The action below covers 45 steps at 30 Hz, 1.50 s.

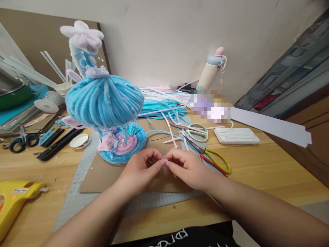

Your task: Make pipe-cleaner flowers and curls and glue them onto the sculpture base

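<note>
My left hand [146, 168] and my right hand [189, 168] meet fingertip to fingertip above a sheet of brown cardboard [102, 180]. Both are closed in a pinch, and whatever sits between the fingertips is too small to make out. Left of them stands a craft piece of fuzzy pipe cleaners, with a blue pleated dome [105, 101], a pale pink flower [83, 36] on top and a coiled blue and pink base [123, 144]. Just beyond my right hand lie short pale pink pipe cleaners [169, 125].
Scissors with yellow and red handles [218, 159] and pale-handled scissors [196, 132] lie at right, near a white power strip [236, 136]. Bundled pipe cleaners [161, 106] and a bottle [210, 70] are behind. At left are a yellow glue gun [19, 199], black scissors [24, 140] and a black cutter [58, 145].
</note>
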Motion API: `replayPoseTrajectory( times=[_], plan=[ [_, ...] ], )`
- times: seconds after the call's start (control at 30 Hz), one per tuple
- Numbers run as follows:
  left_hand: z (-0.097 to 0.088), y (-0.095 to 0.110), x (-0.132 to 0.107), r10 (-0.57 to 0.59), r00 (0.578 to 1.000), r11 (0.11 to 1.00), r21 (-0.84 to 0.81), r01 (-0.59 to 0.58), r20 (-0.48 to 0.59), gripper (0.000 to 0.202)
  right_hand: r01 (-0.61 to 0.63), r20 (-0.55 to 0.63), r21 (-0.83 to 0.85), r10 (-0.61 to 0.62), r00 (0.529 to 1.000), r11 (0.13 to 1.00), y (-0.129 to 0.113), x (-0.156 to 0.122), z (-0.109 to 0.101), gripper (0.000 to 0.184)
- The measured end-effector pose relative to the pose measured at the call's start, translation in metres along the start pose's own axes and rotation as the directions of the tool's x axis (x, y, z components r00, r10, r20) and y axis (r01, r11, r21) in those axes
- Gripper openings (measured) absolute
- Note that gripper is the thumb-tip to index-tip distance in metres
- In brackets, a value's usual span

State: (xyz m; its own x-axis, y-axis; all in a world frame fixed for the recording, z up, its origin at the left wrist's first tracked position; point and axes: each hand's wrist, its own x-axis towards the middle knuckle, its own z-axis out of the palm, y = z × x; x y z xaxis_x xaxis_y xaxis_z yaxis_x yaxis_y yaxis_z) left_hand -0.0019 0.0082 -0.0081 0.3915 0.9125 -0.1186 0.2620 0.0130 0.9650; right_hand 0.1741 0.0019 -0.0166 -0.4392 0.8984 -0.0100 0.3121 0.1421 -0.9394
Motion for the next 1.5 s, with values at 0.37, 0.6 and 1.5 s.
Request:
replayPoseTrajectory(
  times=[0.37, 0.6, 1.5],
  plan=[
    [0.0033, -0.0002, -0.0037, 0.014, 1.000, 1.000, -0.026, -0.015, -0.019, 0.018, -0.155, 0.127, 0.397, 0.114, 0.985, 0.905, 0.0067, 0.0062, 0.0035, 0.021],
    [0.0081, -0.0071, -0.0012, -0.037, 0.999, 0.886, -0.461, 0.047, 0.032, 0.019, -0.027, -0.001, 0.398, 0.030, 1.000, 0.917, 0.0047, 0.0055, 0.0074, 0.023],
    [0.0036, -0.0059, -0.0041, 0.146, 0.989, 0.989, 0.028, -0.146, 0.019, 0.030, -0.101, 0.198, 0.279, 0.045, 0.979, 0.955, 0.0053, 0.0048, -0.0003, 0.024]
  ],
)
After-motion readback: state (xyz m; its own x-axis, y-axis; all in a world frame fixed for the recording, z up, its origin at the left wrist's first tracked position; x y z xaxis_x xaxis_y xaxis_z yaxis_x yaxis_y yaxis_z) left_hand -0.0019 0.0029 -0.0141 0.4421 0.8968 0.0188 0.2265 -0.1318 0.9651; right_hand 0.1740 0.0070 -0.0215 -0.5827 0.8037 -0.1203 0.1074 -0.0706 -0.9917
